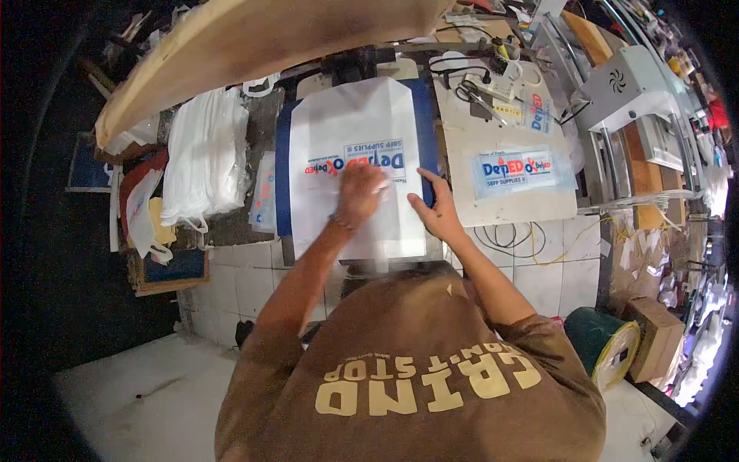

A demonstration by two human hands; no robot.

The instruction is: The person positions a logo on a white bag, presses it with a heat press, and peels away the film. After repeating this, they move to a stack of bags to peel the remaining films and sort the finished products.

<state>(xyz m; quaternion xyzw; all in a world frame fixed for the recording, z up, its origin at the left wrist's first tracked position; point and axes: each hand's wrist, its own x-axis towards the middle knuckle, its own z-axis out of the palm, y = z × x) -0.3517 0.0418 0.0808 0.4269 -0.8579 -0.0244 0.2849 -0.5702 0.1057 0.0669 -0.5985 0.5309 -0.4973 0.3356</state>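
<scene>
Head view: white bag (350,123) lies on the blue platen (282,154); your left hand (360,192) rests flat, blurred, on its print (385,159), your right hand (435,209) is spread at its edge; rubbing could smear ink or skew the bag.

- This is a small printing workshop.
- A white bag (354,127) with a printed logo lies on a blue pad (282,169).
- Left of the bag is a pile of plain white bags (204,154).
- Right of the bag, a board (500,208) carries a printed sheet (514,171).
- Further right of the bag stands a grey machine (623,88).

The person wears a brown short-sleeved T-shirt (408,346) with pale yellow lettering (431,381) and a band (341,223) behind the left hand (362,192).
</scene>
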